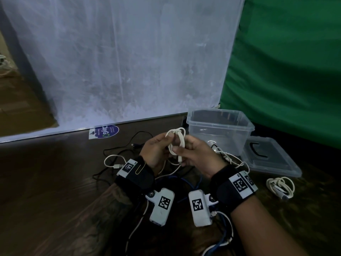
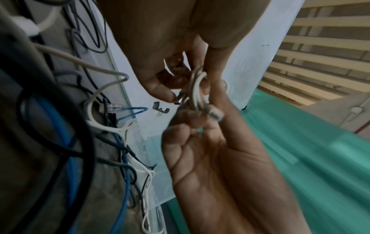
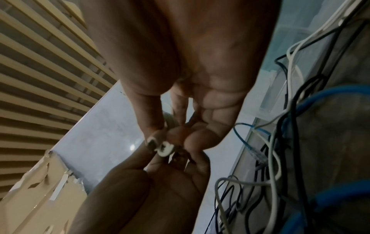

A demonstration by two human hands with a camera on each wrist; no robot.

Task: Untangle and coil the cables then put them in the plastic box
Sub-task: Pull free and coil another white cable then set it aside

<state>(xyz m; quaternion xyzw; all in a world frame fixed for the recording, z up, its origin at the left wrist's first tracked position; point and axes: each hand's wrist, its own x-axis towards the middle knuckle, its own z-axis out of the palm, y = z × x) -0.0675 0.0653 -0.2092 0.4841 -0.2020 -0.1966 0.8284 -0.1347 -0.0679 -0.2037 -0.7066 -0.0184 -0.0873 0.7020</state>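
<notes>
A white cable [image 1: 176,143], wound into a small coil, is held up in front of me by both hands. My left hand [image 1: 162,145] pinches the coil's left side near the top. My right hand [image 1: 186,151] grips its lower right part, where a plug end hangs down. In the left wrist view the coil [image 2: 197,90] sits between the left hand [image 2: 160,76] above and the right hand [image 2: 200,142] below. The right wrist view shows a bit of white cable [image 3: 165,148] in the right hand's [image 3: 190,110] fingertips. The clear plastic box [image 1: 191,121] stands open just behind and to the right.
The box's lid [image 1: 271,159] lies flat to the right of the box. A second white coil [image 1: 280,187] lies on the dark floor at the right. Loose black [image 1: 120,150], white [image 1: 114,161] and blue [image 1: 184,182] cables are tangled on the floor under my hands. A white sheet [image 1: 120,61] hangs behind.
</notes>
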